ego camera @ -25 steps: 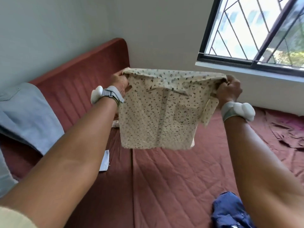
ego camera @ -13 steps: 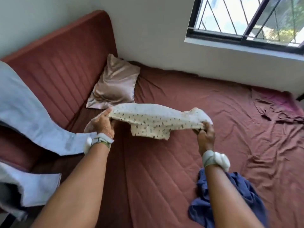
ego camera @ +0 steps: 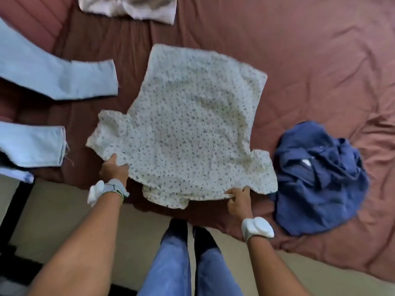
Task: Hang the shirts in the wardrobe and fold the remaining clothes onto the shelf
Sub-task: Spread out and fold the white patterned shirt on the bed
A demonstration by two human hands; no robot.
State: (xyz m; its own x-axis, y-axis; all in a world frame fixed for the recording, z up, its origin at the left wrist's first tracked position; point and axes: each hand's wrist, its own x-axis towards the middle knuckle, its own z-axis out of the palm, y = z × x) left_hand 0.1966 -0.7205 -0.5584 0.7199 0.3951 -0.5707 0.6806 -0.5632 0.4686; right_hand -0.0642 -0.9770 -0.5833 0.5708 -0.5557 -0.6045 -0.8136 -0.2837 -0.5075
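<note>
Cotton this thin creeps, so we keep the cream speckled shirt (ego camera: 188,129) taut and smooth outward from our fingers before folding. It lies spread back-up on the rust-red bed (ego camera: 310,50), its hem farthest from our fingers, its collar nearest. Our left hand (ego camera: 114,168) pinches the shoulder edge beside the short sleeve; our right hand (ego camera: 239,199) pinches the collar edge. A crumpled blue garment (ego camera: 316,178) sits just beyond our right fingers.
</note>
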